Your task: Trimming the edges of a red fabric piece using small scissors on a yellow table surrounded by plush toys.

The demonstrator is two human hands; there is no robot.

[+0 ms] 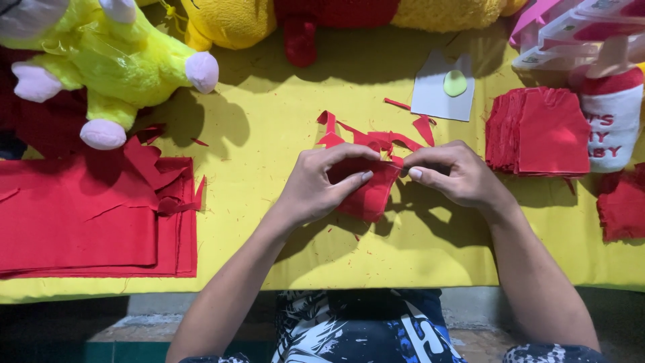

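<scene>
Yellow tabletop [282,121]; pinched, folded red felt piece [369,195]

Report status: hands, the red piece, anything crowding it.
Left hand and right hand both pinch small red fabric piece. Red scraps just beyond. Cut stack at right.

yellow-covered table [269,134], tiled floor [121,336] below

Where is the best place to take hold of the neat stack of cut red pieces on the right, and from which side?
Probably the stack of red pieces is best pinched at its near edge, coming from the person's side. That edge lies flat and free on the yellow table cover, while toys crowd the far side. The right hand is nearest.
</scene>
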